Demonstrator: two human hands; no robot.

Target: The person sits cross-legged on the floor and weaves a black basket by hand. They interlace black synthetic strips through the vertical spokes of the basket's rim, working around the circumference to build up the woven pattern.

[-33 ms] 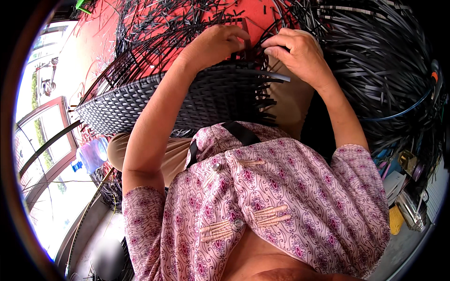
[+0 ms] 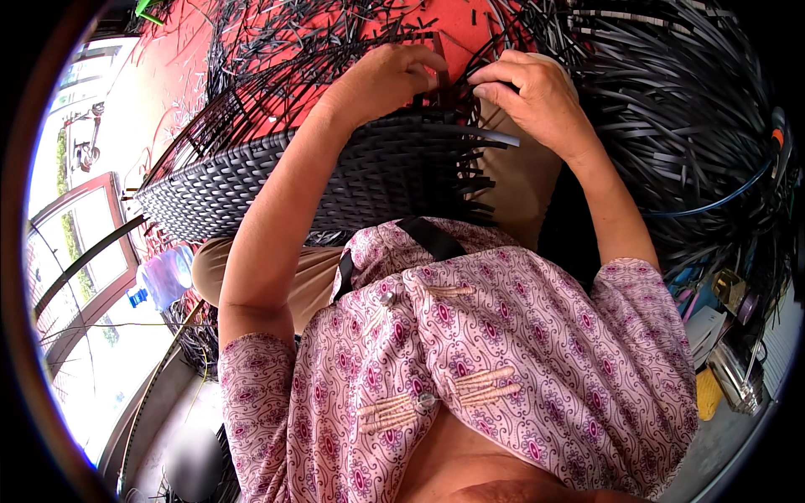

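Note:
A black woven panel point(image 2: 386, 172) of flat plastic strips stands across my lap, its cut strip ends poking out at the right edge. Above its upper edge my left hand point(image 2: 381, 81) bends its fingers beside a dark upright frame bar point(image 2: 438, 50); what the fingertips hold is hidden. My right hand point(image 2: 537, 96) is just right of it, thumb and forefinger pinched together on a thin black strip whose end is hard to make out. One pale-lit strip end point(image 2: 496, 137) sticks out below the right hand.
Loose black strips point(image 2: 277, 50) lie over the red floor point(image 2: 180, 63) beyond the panel. At right sits a large bundle of black strips point(image 2: 679, 109) with a blue hose point(image 2: 713, 210) across it. A clear plastic bottle point(image 2: 168, 275) lies at left, near the glass doors point(image 2: 80, 243).

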